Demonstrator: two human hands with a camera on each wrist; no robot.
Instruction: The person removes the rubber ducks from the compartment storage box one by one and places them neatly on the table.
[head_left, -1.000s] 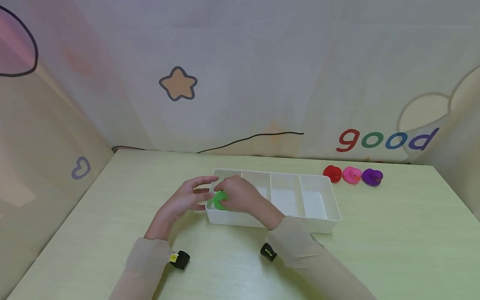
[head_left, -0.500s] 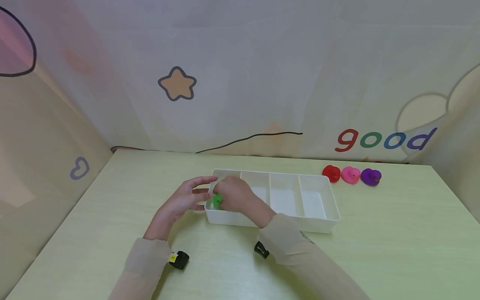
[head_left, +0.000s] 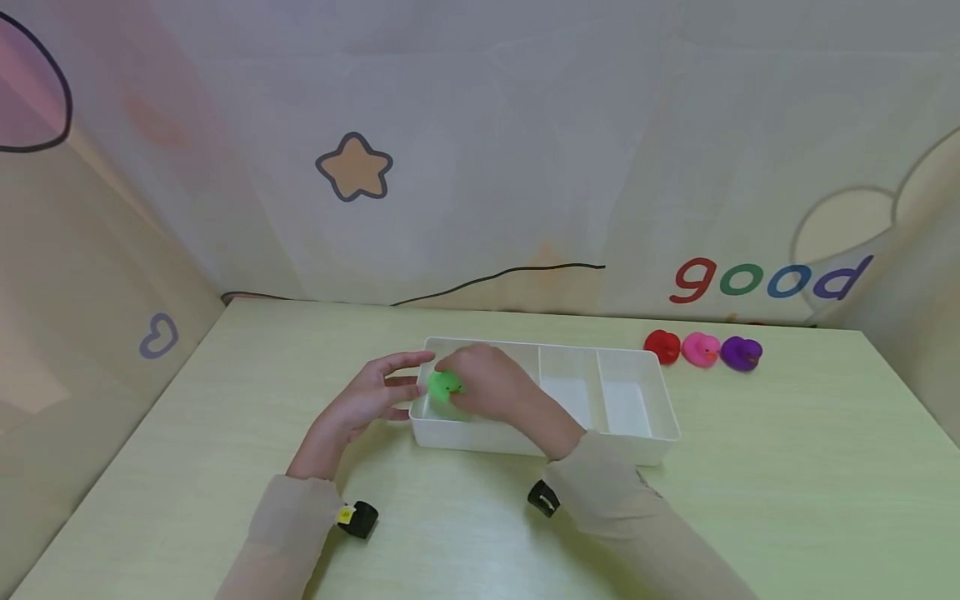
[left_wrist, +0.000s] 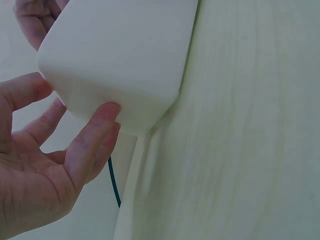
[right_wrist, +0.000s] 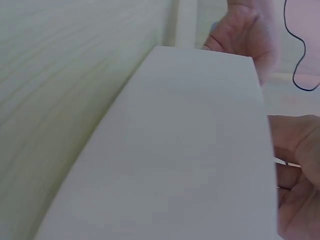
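In the head view my right hand pinches a small green rubber duck by its side, at the leftmost compartment of a white divided box. The duck's beak points right, and part of its body is hidden by the fingers. My left hand is at the box's left end with its fingers spread. In the left wrist view the fingertips of that hand touch the outside of the box's end wall. From the right wrist, the box's long side hides most of the right hand's fingers.
Beyond the box's back right corner, a red duck, a pink duck and a purple duck stand in a row on the pale wooden table. A printed cloth backdrop rises behind the table's far edge.
The right hand first shifted slightly left with the green duck low in the compartment, then came back right and up, with more of the duck showing. The left hand stays in place.
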